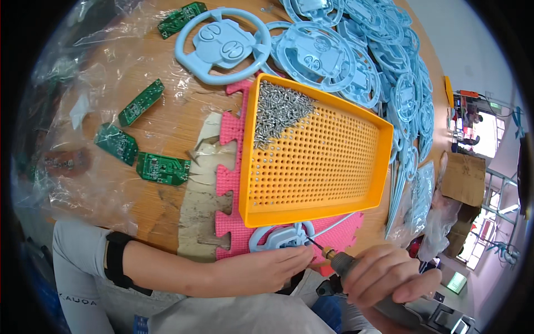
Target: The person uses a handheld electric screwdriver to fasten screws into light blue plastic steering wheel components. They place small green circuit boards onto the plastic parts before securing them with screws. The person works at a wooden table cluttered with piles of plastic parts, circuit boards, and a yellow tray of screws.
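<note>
A small light-blue plastic toy steering wheel (272, 238) lies on the pink foam mat (227, 181), partly under the near edge of a yellow tray. My left hand (281, 267) holds its near side, fingers together and partly covering it. In my right hand (384, 273) is a grey power screwdriver (344, 263) with a brass-coloured collar. Its thin dark bit slants up to the left and reaches the right side of the wheel. Whether a screw sits under the tip is too small to tell. Silver screws (278, 111) are heaped in the far left corner of the perforated yellow tray (317, 216).
Blue plastic steering wheels (314, 55) pile up across the far right, with one whole wheel (222, 44) at the back. Several green circuit boards (164, 168) lie on the left among clear plastic bags (61, 183). A cardboard box (464, 178) stands beyond the table's right side.
</note>
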A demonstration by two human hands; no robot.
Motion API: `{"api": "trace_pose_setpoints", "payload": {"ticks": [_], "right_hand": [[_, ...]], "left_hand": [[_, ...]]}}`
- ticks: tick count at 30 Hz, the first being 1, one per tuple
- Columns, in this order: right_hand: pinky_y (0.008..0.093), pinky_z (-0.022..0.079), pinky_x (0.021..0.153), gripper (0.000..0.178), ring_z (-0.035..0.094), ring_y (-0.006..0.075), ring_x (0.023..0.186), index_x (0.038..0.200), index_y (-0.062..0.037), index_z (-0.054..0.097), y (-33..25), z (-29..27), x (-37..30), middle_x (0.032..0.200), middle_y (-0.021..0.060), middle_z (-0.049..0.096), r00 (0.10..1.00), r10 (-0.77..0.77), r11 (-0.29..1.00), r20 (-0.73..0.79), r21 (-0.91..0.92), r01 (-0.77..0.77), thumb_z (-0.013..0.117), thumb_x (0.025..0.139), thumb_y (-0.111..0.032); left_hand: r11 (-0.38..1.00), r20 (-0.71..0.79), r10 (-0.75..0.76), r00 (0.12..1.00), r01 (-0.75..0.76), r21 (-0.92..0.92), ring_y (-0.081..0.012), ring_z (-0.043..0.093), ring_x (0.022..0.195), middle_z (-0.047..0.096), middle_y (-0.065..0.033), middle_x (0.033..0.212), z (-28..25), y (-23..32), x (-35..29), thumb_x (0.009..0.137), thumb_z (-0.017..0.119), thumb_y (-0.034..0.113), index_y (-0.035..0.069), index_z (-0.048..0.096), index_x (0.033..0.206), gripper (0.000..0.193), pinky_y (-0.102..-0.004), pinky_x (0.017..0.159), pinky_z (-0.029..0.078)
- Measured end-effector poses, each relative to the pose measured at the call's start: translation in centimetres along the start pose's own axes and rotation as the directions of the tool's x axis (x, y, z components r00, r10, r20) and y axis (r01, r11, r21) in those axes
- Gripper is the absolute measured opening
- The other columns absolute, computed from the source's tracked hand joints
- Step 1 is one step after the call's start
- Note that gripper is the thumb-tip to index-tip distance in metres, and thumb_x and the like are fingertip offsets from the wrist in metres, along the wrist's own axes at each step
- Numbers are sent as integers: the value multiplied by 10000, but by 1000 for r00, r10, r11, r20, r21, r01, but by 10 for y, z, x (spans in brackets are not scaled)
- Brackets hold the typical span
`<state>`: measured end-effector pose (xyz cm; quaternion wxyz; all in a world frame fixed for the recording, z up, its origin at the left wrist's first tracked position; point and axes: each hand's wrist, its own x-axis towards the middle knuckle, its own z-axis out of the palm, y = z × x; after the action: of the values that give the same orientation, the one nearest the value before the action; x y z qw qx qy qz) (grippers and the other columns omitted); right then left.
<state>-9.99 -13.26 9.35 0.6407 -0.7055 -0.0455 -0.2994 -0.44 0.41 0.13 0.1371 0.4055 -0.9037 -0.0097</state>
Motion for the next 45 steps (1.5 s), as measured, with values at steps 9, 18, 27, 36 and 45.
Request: {"api": "trace_pose_setpoints", "payload": {"ticks": [9, 18, 27, 36, 45], "right_hand": [[324, 488, 439, 538, 537, 205, 465, 1061, 21, 411, 9, -3, -5, 641, 108, 542, 1000, -16, 999, 25, 44, 15, 577, 886, -460], [331, 490, 439, 566, 539, 209, 480, 1058, 21, 407, 9, 0, -2, 663, 123, 545, 997, -25, 1000, 77, 17, 24, 600, 869, -476], [325, 488, 437, 526, 550, 223, 492, 1017, 13, 403, 16, -2, -4, 688, 129, 563, 992, -23, 1000, 122, 6, 22, 633, 861, -433], [357, 500, 403, 87, 586, 257, 445, 892, 13, 437, 24, -15, 9, 588, 181, 593, 948, 43, 967, 315, 227, -119, 481, 903, -61], [270, 495, 389, 413, 571, 158, 438, 972, -3, 464, 18, -5, 46, 565, 85, 566, 981, -178, 971, 70, 174, 164, 640, 841, -353]], "left_hand": [[999, -43, -16, 999, 13, -51, -228, 424, 1266, 522, -93, 1305, 1, -1, -3, 847, 449, 228, -13, 525, 1268, 491, -374, 1143, 209], [998, -71, -38, 997, 33, -60, -207, 464, 1214, 562, -74, 1210, 0, -2, -2, 830, 465, 215, 1, 572, 1164, 412, -366, 1138, 221], [992, -116, -80, 990, 68, -105, -180, 498, 1091, 554, -36, 1016, 3, -3, -1, 781, 487, 179, 27, 603, 975, 272, -352, 1111, 263], [988, -137, -94, 986, 75, -136, -198, 484, 1141, 577, -45, 1129, 2, -4, -2, 778, 497, 193, 3, 597, 1102, 389, -352, 1104, 269], [990, -113, -115, 987, 104, -95, -274, 422, 1247, 529, -108, 1281, 8, 1, 0, 814, 479, 223, -13, 551, 1240, 492, -399, 1116, 248]]}}
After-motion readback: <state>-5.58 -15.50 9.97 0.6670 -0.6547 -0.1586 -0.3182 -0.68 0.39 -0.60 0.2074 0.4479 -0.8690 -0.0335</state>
